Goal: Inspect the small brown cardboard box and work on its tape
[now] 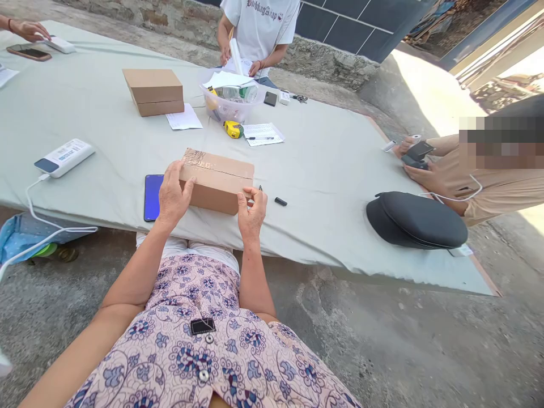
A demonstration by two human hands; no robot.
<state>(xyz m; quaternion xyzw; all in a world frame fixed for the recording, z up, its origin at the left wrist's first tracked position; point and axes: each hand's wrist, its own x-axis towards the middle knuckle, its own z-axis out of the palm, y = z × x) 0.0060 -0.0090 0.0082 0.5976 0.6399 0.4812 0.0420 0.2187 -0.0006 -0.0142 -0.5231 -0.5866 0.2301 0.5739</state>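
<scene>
A small kraft cardboard box (216,181) lies on the pale green cloth-covered table (314,170), tilted a little, with a dark marking on its top left corner. My left hand (172,194) grips its left end, and my right hand (252,212) holds its right end with the fingers curled over the edge. Just left of my left hand lies a smartphone with a glowing blue screen (153,197). A short black cylinder (280,201) lies to the right of my right hand.
Beyond the box are two stacked cardboard boxes (153,92), a plastic tub of items (229,102) and a yellow tape measure (233,129). A white power bank (63,157) lies left, a black cap (416,220) right. Co-workers' hands (419,156) handle a dark device at the right edge.
</scene>
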